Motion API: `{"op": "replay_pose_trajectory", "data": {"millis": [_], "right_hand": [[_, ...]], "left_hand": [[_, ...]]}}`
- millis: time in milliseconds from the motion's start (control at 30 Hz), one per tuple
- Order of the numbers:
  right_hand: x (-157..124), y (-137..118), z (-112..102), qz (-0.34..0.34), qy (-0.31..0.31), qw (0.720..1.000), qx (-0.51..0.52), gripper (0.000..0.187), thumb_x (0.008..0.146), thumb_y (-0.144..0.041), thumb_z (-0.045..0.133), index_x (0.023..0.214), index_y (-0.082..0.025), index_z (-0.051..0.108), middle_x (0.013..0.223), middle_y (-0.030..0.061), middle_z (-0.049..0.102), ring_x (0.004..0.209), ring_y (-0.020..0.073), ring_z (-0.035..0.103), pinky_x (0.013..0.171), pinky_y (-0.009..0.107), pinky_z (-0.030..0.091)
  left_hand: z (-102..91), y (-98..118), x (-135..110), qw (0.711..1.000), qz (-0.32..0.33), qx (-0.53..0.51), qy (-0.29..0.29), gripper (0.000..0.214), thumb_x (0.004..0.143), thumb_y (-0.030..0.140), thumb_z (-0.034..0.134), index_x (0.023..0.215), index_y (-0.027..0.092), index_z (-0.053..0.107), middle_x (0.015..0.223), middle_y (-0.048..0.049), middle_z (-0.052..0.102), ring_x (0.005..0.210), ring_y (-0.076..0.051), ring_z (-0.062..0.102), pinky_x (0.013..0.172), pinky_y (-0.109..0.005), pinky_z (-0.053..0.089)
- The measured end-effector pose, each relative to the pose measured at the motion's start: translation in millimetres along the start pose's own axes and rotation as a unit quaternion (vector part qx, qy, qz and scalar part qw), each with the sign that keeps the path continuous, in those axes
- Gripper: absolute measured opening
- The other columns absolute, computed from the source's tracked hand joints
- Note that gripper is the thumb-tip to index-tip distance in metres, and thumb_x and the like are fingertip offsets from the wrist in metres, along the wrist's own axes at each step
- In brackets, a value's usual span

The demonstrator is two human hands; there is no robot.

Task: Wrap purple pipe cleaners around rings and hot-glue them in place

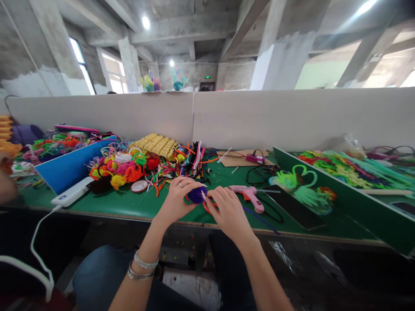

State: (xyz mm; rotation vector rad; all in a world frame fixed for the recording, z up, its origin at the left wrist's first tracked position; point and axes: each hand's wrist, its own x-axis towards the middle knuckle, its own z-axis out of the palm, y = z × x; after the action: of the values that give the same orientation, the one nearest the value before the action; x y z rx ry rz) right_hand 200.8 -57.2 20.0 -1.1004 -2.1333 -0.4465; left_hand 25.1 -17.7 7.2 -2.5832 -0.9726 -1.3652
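Nearest: silver bracelets [142, 263] on the left wrist, both forearms reaching to the front edge of the green table [136, 207]. Left hand [177, 196] curled, fingertips pinching a purple fuzzy ball [197, 194] held just above the table between the two hands. Right hand [228, 209] fingers pressed together at the ball's right edge, where a thin pale tip sticks out; what that tip is, can't tell. A red-orange loop [207, 208] shows under the right fingers. Step in hand looks like winding or tucking the ball's fuzzy stem into shape, mid-way. Further work calls for the left pinch holding firm while the right guides the loose end tight. Just beside the right hand: pink glue gun [248, 194] lying on the table, a purple strand [261, 219] near it. Left: white power bank [71, 192], blue divider [73, 166]. Farther: heap of coloured pipe cleaners [136, 166], yellow tray [158, 144], cardboard sheet [240, 159]. Right: green heart shape [303, 181]. Behind: pale partition [259, 116].
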Motion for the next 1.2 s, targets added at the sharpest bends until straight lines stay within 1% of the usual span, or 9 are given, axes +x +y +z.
{"op": "replay_pose_trajectory", "data": {"millis": [133, 333, 600, 700, 767, 833, 967, 1100, 1200], "right_hand": [[-0.1, 0.1, 1.7, 0.001, -0.005, 1.000, 0.001, 0.014, 0.090, -0.023, 0.042, 0.083, -0.018, 0.052, 0.079, 0.0035, 0.057, 0.075, 0.0177, 0.047, 0.069, 0.030, 0.035], [-0.2, 0.4, 3.0, 0.003, -0.003, 1.000, -0.008, 0.016, 0.091, -0.023, 0.040, 0.082, -0.018, 0.052, 0.078, 0.0034, 0.057, 0.073, 0.0173, 0.047, 0.068, 0.029, 0.035], [-0.7, 1.0, 6.4, 0.016, -0.013, 0.999, -0.032, 0.022, 0.093, -0.025, 0.034, 0.080, -0.017, 0.051, 0.077, 0.0042, 0.056, 0.073, 0.0170, 0.047, 0.067, 0.029, 0.034], [-0.1, 1.0, 5.8, 0.017, -0.011, 0.999, -0.050, 0.024, 0.093, -0.026, 0.033, 0.077, -0.018, 0.050, 0.075, 0.0036, 0.055, 0.071, 0.0167, 0.047, 0.066, 0.029, 0.033], [0.2, 1.1, 5.3, 0.020, -0.006, 0.998, -0.067, 0.024, 0.093, -0.027, 0.034, 0.077, -0.018, 0.051, 0.074, 0.0031, 0.055, 0.070, 0.0167, 0.047, 0.066, 0.029, 0.032], [0.4, 1.6, 5.0, 0.025, -0.001, 0.997, -0.078, 0.023, 0.093, -0.027, 0.036, 0.077, -0.019, 0.051, 0.073, 0.0029, 0.055, 0.069, 0.0168, 0.047, 0.065, 0.029, 0.031], [0.3, 2.7, 4.4, 0.032, -0.003, 0.996, -0.082, 0.020, 0.092, -0.028, 0.038, 0.078, -0.019, 0.050, 0.073, 0.0028, 0.055, 0.070, 0.0173, 0.048, 0.065, 0.029, 0.031], [0.1, 3.1, 3.7, 0.043, 0.000, 0.996, -0.074, 0.020, 0.092, -0.028, 0.038, 0.078, -0.019, 0.049, 0.073, 0.0024, 0.056, 0.069, 0.0168, 0.049, 0.064, 0.029, 0.031], [-0.4, 3.2, 3.5, 0.046, 0.001, 0.997, -0.064, 0.020, 0.092, -0.029, 0.038, 0.079, -0.019, 0.049, 0.073, 0.0023, 0.057, 0.069, 0.0166, 0.050, 0.064, 0.028, 0.031]], "left_hand": [[0.0, 1.3, -0.1, 1.000, -0.004, 0.002, -0.005, 0.042, 0.068, 0.022, 0.067, 0.109, 0.024, 0.056, 0.101, -0.0040, 0.064, 0.102, -0.021, 0.051, 0.095, -0.042, 0.037], [0.9, 1.9, -1.1, 1.000, -0.016, 0.009, -0.020, 0.045, 0.066, 0.018, 0.066, 0.110, 0.026, 0.057, 0.101, -0.0036, 0.063, 0.104, -0.022, 0.051, 0.096, -0.044, 0.035], [0.1, 5.1, -1.4, 0.999, -0.014, 0.037, -0.023, 0.044, 0.067, 0.019, 0.066, 0.110, 0.025, 0.057, 0.104, -0.0032, 0.062, 0.101, -0.021, 0.050, 0.095, -0.042, 0.037], [-1.3, 7.7, -0.3, 0.998, -0.008, 0.053, -0.035, 0.050, 0.065, 0.020, 0.067, 0.113, 0.024, 0.053, 0.102, -0.0033, 0.063, 0.102, -0.021, 0.051, 0.096, -0.042, 0.037], [-1.1, 9.4, 0.1, 0.997, -0.014, 0.063, -0.037, 0.054, 0.066, 0.022, 0.067, 0.117, 0.022, 0.049, 0.106, -0.0052, 0.062, 0.103, -0.022, 0.052, 0.098, -0.044, 0.036], [0.4, 10.6, -0.3, 0.998, -0.015, 0.063, -0.022, 0.050, 0.067, 0.024, 0.066, 0.113, 0.021, 0.048, 0.106, -0.0065, 0.062, 0.102, -0.022, 0.055, 0.099, -0.044, 0.036], [4.0, 10.3, -2.4, 0.998, 0.028, 0.061, 0.007, 0.034, 0.072, 0.022, 0.062, 0.103, 0.019, 0.048, 0.101, -0.0066, 0.064, 0.099, -0.020, 0.059, 0.098, -0.044, 0.037], [4.8, 8.4, -3.5, 0.993, 0.077, 0.094, -0.011, 0.028, 0.076, 0.021, 0.059, 0.102, 0.021, 0.050, 0.106, -0.0073, 0.064, 0.102, -0.020, 0.058, 0.097, -0.046, 0.037], [4.4, 7.6, -3.6, 0.988, 0.091, 0.122, -0.031, 0.027, 0.076, 0.022, 0.060, 0.102, 0.022, 0.052, 0.108, -0.0077, 0.063, 0.101, -0.021, 0.059, 0.096, -0.047, 0.037]]}}
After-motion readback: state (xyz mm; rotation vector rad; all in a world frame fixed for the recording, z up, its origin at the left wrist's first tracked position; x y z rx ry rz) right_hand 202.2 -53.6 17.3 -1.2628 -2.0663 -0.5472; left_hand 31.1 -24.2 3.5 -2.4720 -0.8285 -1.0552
